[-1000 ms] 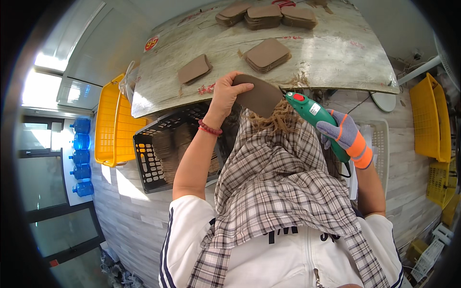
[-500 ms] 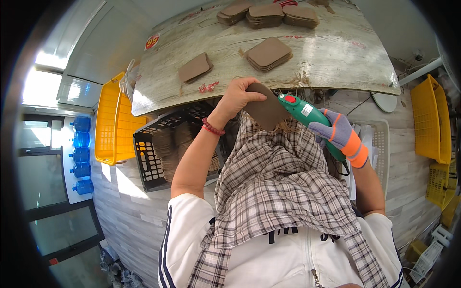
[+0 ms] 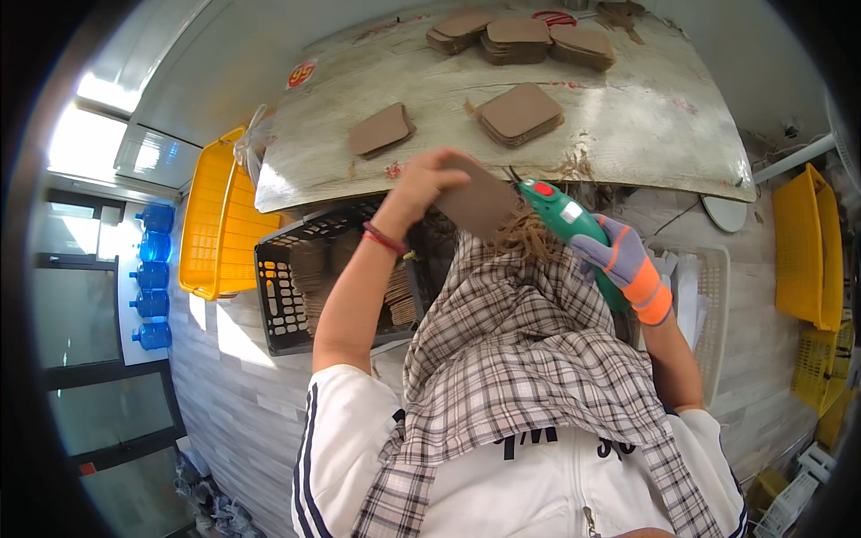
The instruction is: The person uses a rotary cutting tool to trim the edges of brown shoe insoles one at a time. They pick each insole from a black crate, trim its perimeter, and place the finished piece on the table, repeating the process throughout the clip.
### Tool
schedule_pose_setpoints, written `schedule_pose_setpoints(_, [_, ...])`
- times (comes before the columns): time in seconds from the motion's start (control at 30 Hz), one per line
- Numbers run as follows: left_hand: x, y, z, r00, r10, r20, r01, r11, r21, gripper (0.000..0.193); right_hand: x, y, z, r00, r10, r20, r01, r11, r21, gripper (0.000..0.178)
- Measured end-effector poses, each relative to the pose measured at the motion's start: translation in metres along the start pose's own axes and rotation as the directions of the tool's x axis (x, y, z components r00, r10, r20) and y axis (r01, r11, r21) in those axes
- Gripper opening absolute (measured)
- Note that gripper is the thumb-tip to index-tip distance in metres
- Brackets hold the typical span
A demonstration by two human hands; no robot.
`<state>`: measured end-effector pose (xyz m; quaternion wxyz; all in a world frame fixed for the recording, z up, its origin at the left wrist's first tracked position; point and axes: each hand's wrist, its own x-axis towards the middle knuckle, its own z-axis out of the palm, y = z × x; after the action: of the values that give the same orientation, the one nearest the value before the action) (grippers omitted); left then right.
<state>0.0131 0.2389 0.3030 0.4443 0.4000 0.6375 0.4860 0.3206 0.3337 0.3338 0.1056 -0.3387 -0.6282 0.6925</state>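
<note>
My bare left hand (image 3: 420,186), a little blurred, grips a thin brown sheet with rounded corners (image 3: 478,199) by its left side, just off the table's front edge. In a grey and orange glove, my right hand (image 3: 628,264) is closed round a green handheld electric cutter (image 3: 565,215) with a red button. The cutter's narrow tip points at the sheet's upper right and looks slightly apart from it. Thin brown offcut strips (image 3: 529,238) lie in my checked apron (image 3: 502,314) below the sheet. What the sheet is made of, I cannot tell.
On the worn table (image 3: 332,170) stand a small stack (image 3: 384,130), a thicker stack (image 3: 520,115) and several more stacks of brown sheets at the back. A black crate (image 3: 278,309) holds more sheets. Yellow baskets (image 3: 202,233) and a white basket (image 3: 715,314) flank me.
My left hand has shifted slightly left and down with the sheet. The cutter's tip has come away from the sheet's edge. More offcut strips show in the apron, and the whole view has shifted slightly.
</note>
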Motion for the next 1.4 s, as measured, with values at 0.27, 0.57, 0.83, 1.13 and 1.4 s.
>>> schedule_pose_setpoints(0.27, [0.049,-0.035,-0.152,0.647,0.123,-0.752,-0.014,0.989,0.15,0.04,-0.011,0.018,-0.024,0.992,0.062,-0.107,-0.061,0.998,0.014,0.036])
schedule_pose_setpoints(0.57, [0.124,-0.027,0.026,0.834,0.512,-0.206,0.046,0.306,0.951,0.06,-0.013,0.024,-0.027,0.984,0.088,-0.156,-0.085,0.996,0.024,0.034])
schedule_pose_setpoints(0.83, [0.118,-0.031,0.058,0.684,0.685,-0.252,-0.156,0.474,0.866,0.043,-0.015,0.04,-0.034,0.977,0.029,-0.211,-0.031,1.0,-0.006,0.034])
schedule_pose_setpoints(1.13, [0.078,-0.001,0.091,0.827,0.289,-0.482,-0.471,0.823,-0.316,0.025,-0.016,0.029,-0.03,0.951,0.015,-0.308,0.007,0.998,0.069,0.035])
schedule_pose_setpoints(1.4, [0.052,0.033,0.142,0.936,0.037,-0.349,-0.351,0.131,-0.927,0.036,-0.012,0.012,-0.02,0.93,-0.091,-0.356,0.13,0.987,0.089,0.033])
